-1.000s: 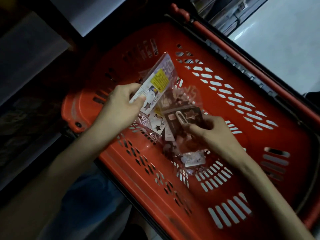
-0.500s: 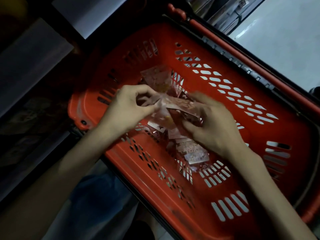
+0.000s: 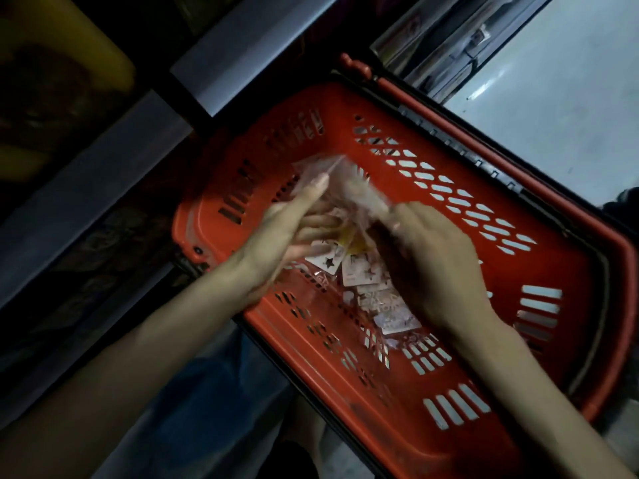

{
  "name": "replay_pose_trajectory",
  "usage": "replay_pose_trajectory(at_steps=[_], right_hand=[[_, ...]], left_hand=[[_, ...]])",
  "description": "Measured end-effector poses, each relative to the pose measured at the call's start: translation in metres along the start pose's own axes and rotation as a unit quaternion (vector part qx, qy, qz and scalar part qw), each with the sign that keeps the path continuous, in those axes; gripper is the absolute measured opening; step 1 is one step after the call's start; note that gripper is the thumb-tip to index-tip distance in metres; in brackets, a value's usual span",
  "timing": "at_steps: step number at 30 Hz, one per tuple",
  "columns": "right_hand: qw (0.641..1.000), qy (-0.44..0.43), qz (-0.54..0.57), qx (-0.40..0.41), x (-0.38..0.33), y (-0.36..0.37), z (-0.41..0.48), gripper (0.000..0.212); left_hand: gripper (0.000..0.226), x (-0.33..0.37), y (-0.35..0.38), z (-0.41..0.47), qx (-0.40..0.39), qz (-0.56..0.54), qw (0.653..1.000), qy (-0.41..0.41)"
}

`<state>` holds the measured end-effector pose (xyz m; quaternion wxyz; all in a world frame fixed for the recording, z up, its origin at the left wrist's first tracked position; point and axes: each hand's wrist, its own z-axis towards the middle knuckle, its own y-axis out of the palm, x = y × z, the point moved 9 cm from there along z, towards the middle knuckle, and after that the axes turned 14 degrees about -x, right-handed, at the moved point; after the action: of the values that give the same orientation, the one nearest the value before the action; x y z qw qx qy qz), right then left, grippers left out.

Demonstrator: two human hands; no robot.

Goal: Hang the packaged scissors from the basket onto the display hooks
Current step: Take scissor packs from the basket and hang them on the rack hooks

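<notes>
A red plastic shopping basket (image 3: 574,271) fills the middle of the head view. Several packaged scissors (image 3: 377,295) lie in a loose pile on its floor, with star-patterned cards under clear plastic. Both hands are over the pile. My left hand (image 3: 287,236) holds a blurred clear packet (image 3: 349,188), thumb straight along its top and fingers beneath. My right hand (image 3: 432,264) grips the same bundle from the right, back of the hand toward the camera, fingers hidden. No display hooks are in view.
The basket's red handle (image 3: 446,122) lies folded along its far rim. Grey shelf edges (image 3: 103,174) run diagonally at the left, with a yellow object (image 3: 52,63) in the dark top-left corner. Pale floor (image 3: 560,98) shows at top right. My blue trouser leg (image 3: 207,409) is below the basket.
Both hands have come together over the pile. The packet my left hand held up apart a second ago is now gathered with others between both hands, which are blurred with motion.
</notes>
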<state>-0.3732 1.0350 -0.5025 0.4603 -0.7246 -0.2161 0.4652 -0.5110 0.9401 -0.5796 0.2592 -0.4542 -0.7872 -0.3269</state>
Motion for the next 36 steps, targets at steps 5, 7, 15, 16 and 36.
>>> replay_pose_trajectory(at_steps=[5,7,15,16,36], right_hand=[[0.99,-0.072,-0.115,-0.049,-0.03,0.006,-0.013,0.01],[0.987,-0.087,-0.118,-0.061,-0.032,0.001,-0.024,0.015],[0.992,-0.06,0.06,-0.093,-0.034,-0.046,-0.068,0.028],[0.987,-0.026,0.135,-0.08,-0.029,-0.056,-0.074,0.023],[0.873,0.116,0.45,0.148,-0.038,-0.244,-0.14,0.053]], left_hand=[[0.061,0.009,0.04,-0.012,-0.036,-0.098,0.994,-0.002],[0.055,0.007,0.035,-0.019,0.024,-0.087,0.996,-0.018],[0.017,0.016,0.031,-0.045,0.067,-0.035,0.997,0.0],[0.018,0.023,0.027,-0.048,0.08,0.0,0.997,0.016],[0.023,0.187,0.175,-0.187,-0.03,0.17,0.958,0.23]])
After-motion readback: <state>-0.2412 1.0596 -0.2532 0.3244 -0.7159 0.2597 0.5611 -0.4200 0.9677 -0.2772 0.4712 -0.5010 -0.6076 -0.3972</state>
